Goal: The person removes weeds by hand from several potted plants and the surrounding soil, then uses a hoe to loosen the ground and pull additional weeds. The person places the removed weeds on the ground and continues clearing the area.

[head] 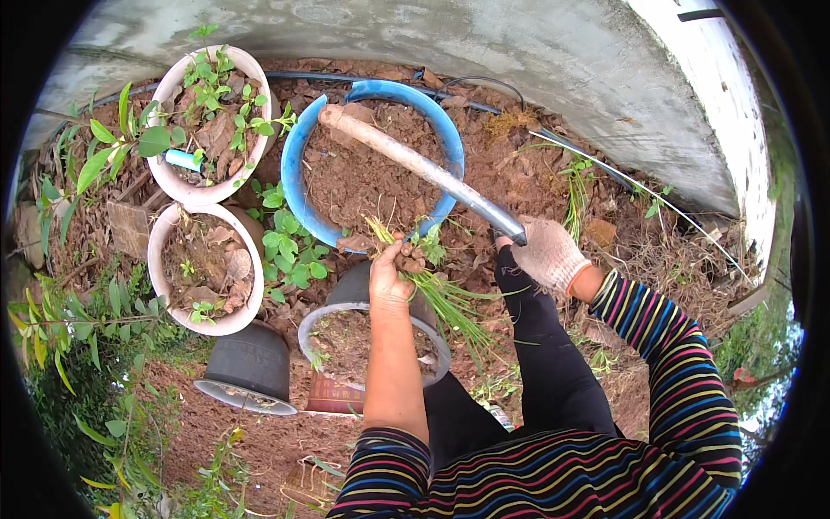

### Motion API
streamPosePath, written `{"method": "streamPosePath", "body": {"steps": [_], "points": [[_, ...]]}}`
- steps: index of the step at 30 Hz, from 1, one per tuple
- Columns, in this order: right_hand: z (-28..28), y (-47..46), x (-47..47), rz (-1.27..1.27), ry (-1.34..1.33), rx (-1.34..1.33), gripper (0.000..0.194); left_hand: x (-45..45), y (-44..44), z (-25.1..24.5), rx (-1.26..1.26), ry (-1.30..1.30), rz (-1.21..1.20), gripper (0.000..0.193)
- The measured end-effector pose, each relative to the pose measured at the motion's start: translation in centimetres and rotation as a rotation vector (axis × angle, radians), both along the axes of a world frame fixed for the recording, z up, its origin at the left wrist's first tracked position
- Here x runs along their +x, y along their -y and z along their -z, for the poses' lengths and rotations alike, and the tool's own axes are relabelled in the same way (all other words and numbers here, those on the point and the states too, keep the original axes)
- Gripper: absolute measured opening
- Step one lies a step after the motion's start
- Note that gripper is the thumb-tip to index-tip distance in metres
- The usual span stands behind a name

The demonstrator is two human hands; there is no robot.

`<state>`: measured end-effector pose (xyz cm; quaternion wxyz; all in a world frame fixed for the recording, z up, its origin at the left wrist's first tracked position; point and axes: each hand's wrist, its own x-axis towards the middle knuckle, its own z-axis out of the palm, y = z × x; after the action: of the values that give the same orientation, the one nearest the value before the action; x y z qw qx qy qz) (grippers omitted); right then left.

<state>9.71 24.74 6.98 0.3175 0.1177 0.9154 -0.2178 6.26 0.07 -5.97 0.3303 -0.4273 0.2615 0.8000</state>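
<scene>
My bare left hand (392, 269) grips a bunch of thin green chive-like plants (450, 305), their pale roots turned towards a round blue pot (450, 139) of loose brown soil (363, 175). The long leaves trail to the right. In a knitted work glove, my right hand (548, 253) holds a tool with a long pole-like handle (415, 165) by its metal-covered end. The handle slants across the pot, and its worn, rounded far end is above the rim at the back left. The fingers of the right hand are mostly hidden, and I cannot make out the tool's head.
Two whitish pots (259, 68) (155, 266) with small plants stand at left. A dark pot (246, 363) lies below them, and a grey-rimmed pot (444, 363) is under my left forearm. Behind runs a concrete wall (454, 39); a thin white strip (648, 188) lies at right.
</scene>
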Motion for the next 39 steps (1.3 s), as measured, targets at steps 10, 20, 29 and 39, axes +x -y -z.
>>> {"method": "streamPosePath", "body": {"steps": [10,20,29,39], "points": [[-1.2,0.7,-2.3,-0.102,-0.154,-0.042,0.012,-0.9,0.4,0.5,0.003,0.009,0.052,0.01],[-3.4,1.9,2.8,0.048,0.099,-0.172,0.019,-1.4,0.7,0.9,0.017,0.054,-0.024,0.006],[1.9,-0.2,-1.9,-0.007,-0.123,-0.012,0.017,-2.0,-0.1,0.3,0.015,0.073,0.006,0.013],[-3.4,1.8,2.4,0.275,0.115,-0.321,0.028,-2.5,-0.5,1.4,-0.092,0.08,-0.055,0.016]]}}
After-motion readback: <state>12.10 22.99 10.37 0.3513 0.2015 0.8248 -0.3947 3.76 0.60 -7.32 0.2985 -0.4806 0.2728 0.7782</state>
